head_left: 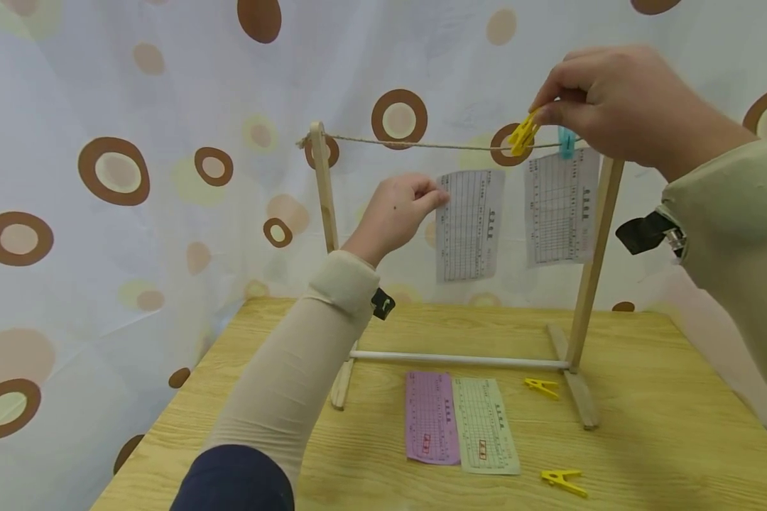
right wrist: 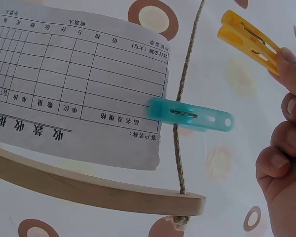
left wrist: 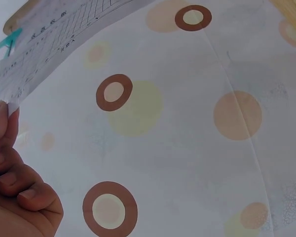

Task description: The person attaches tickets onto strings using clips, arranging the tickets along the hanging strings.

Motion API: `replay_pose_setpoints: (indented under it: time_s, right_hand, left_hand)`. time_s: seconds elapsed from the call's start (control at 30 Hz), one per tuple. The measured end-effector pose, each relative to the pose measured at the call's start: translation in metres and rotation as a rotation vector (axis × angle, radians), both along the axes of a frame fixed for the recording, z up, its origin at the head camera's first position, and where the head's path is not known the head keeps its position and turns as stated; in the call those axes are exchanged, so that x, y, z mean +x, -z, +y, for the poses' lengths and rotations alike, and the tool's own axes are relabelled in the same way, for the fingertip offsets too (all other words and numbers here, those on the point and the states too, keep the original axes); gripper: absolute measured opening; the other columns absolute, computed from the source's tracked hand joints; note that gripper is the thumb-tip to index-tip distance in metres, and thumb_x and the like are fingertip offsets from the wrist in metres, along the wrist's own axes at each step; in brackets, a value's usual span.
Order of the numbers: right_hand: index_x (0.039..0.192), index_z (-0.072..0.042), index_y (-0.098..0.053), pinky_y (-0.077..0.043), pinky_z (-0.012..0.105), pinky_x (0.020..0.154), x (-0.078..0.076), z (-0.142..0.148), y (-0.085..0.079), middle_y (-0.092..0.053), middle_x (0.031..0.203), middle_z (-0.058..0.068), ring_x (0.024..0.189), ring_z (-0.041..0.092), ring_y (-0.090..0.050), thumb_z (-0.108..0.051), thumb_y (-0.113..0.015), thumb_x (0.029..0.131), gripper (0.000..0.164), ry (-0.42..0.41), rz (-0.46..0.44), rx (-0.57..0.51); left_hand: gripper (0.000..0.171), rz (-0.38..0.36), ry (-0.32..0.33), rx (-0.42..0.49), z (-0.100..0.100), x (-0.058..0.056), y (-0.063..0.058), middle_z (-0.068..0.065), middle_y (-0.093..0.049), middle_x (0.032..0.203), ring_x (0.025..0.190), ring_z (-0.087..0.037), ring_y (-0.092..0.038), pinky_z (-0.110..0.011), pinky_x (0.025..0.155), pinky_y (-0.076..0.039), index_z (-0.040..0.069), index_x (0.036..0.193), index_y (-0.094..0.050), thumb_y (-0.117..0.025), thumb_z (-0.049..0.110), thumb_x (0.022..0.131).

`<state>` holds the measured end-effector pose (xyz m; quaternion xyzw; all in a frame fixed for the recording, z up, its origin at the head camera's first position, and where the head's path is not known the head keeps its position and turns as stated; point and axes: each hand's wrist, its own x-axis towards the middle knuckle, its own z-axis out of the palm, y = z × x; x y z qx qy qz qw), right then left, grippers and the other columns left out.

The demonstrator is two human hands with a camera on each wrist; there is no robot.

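My left hand (head_left: 399, 213) pinches the upper left edge of a white receipt slip (head_left: 469, 227), which hangs just below the rope (head_left: 422, 145). Between thumb and forefinger my right hand (head_left: 620, 99) holds a yellow clothespin (head_left: 523, 136) by its handle end, close to the rope. In the right wrist view that yellow clothespin (right wrist: 249, 39) is apart from the rope. A second white receipt slip (head_left: 559, 213) hangs at the right, fixed to the rope by a blue clothespin (right wrist: 192, 114).
The rope spans a wooden frame with a left post (head_left: 323, 184), a right post (head_left: 591, 284) and a white lower bar (head_left: 460, 360). On the table (head_left: 243, 411) lie a purple slip (head_left: 431, 419), a pale green slip (head_left: 486, 422) and two yellow clothespins (head_left: 541, 387).
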<state>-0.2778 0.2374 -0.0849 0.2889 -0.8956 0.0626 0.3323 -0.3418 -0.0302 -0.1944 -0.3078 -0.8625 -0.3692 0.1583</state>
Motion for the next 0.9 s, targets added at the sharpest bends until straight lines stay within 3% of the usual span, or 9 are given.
replay_pose_setpoints:
  time_s: [0.2, 0.53, 0.9]
  right_hand:
    - [0.102, -0.006, -0.074, -0.035, 0.030, 0.065, -0.008, -0.005, -0.001, -0.066, 0.102, 0.007, 0.078, 0.020, -0.047, -0.019, -0.059, 0.104, 0.020, 0.018, -0.019, 0.006]
    - [0.107, -0.002, -0.074, -0.037, 0.028, 0.061, -0.014, -0.019, -0.002, -0.063, 0.101, 0.010, 0.080, 0.023, -0.048, -0.020, -0.057, 0.105, 0.025, 0.086, -0.065, 0.013]
    - [0.112, -0.003, -0.073, -0.042, 0.041, 0.069, -0.023, -0.025, 0.001, -0.065, 0.108, 0.014, 0.086, 0.028, -0.051, -0.019, -0.056, 0.105, 0.025, 0.111, -0.157, 0.003]
  left_hand:
    - [0.031, 0.013, 0.001, -0.041, 0.004, -0.003, -0.004, -0.003, -0.051, 0.077, 0.067, -0.016, -0.040, -0.028, 0.064, -0.033, 0.013, 0.081, -0.060, -0.059, 0.033, 0.104]
    - [0.034, 0.018, 0.000, -0.056, 0.013, -0.007, -0.010, -0.003, -0.053, 0.081, 0.069, -0.018, -0.041, -0.027, 0.065, -0.033, 0.011, 0.079, -0.055, -0.058, 0.033, 0.105]
    - [0.035, 0.007, 0.004, -0.051, 0.017, -0.011, -0.011, -0.004, -0.051, 0.078, 0.065, -0.018, -0.039, -0.027, 0.063, -0.033, 0.011, 0.079, -0.055, -0.056, 0.034, 0.105]
